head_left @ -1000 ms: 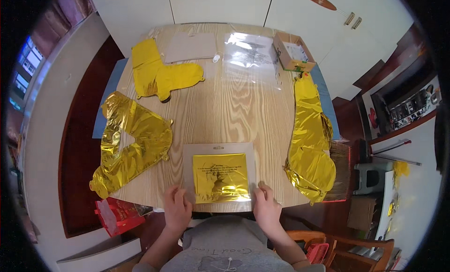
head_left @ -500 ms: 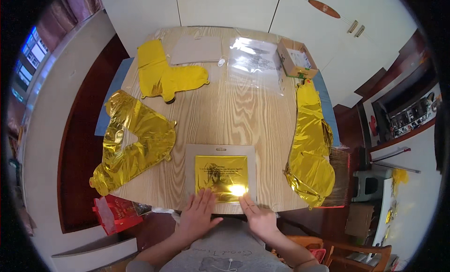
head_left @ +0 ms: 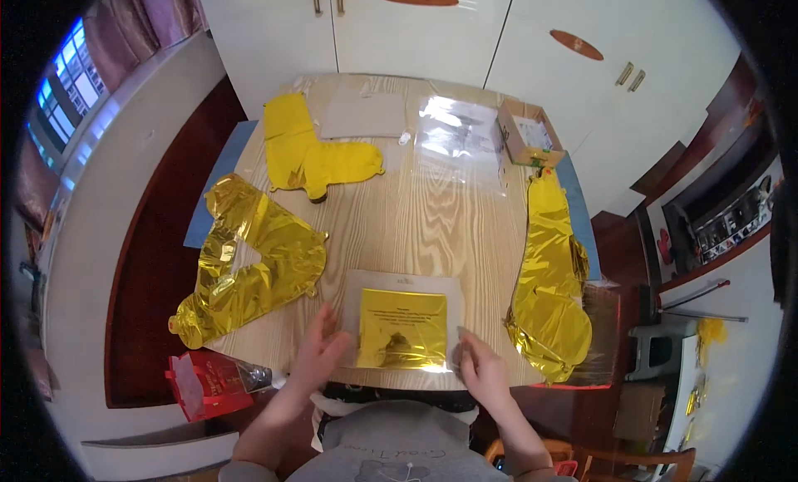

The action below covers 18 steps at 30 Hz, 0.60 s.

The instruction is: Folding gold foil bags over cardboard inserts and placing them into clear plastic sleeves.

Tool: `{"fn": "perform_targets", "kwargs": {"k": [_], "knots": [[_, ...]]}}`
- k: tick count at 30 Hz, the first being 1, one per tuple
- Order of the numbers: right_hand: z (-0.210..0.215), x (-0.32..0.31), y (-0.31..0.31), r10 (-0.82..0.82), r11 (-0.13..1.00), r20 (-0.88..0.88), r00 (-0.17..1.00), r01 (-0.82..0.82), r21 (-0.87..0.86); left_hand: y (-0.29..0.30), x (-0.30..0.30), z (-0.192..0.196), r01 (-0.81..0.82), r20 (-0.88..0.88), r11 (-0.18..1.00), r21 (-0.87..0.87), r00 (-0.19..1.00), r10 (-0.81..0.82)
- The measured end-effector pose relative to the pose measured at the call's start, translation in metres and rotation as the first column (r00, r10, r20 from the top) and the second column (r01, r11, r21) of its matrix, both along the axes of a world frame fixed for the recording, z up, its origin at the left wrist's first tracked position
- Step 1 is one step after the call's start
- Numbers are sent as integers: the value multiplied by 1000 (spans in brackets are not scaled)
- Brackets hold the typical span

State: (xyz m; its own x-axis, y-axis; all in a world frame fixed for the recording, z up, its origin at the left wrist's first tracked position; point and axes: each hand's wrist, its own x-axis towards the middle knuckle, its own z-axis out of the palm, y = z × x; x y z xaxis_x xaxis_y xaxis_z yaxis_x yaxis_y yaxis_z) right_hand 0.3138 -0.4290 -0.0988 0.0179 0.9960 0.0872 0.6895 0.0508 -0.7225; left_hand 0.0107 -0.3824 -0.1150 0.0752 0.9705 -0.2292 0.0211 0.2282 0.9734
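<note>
A flat gold foil balloon [head_left: 403, 328], folded square with dark print on it, lies against a grey card [head_left: 355, 295] in a clear sleeve at the table's near edge. Beside its left edge is my left hand [head_left: 320, 349], thumb and fingers apart, holding nothing. My right hand [head_left: 485, 370] is at the sleeve's right edge, its fingers loosely bent and apart; no grip on the sleeve shows. Larger unfolded gold foil balloons lie around: one [head_left: 287, 270] on the left, one [head_left: 291, 145] at the far left, and one [head_left: 549, 274] along the right.
Grey card [head_left: 363, 116] and clear plastic sleeves [head_left: 460, 137] lie along the table's far side. An open cardboard box [head_left: 529, 133] stands at the far right corner. A red bag [head_left: 208, 386] is below the table's left corner. White cabinets [head_left: 416, 33] rise behind the wood-grain table [head_left: 416, 224].
Both my hands have come off the front of the gold packet and moved apart to its two sides. The whole view has shifted, showing more of the cabinets.
</note>
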Motion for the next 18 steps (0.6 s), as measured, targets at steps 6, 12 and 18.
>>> {"fn": "perform_targets", "kwargs": {"k": [6,12,18], "knots": [[-8,1,2,9,1000,-127,992,-6,21,38,11,-9,162,320,981,-104,940,-121],[17,4,17,-146,958,-568,810,258,122,34,13,-1,118,143,992,53,982,-124],[6,25,20,72,972,-89,993,-50,231,40,10,26,238,106,804,544,932,-348]]}}
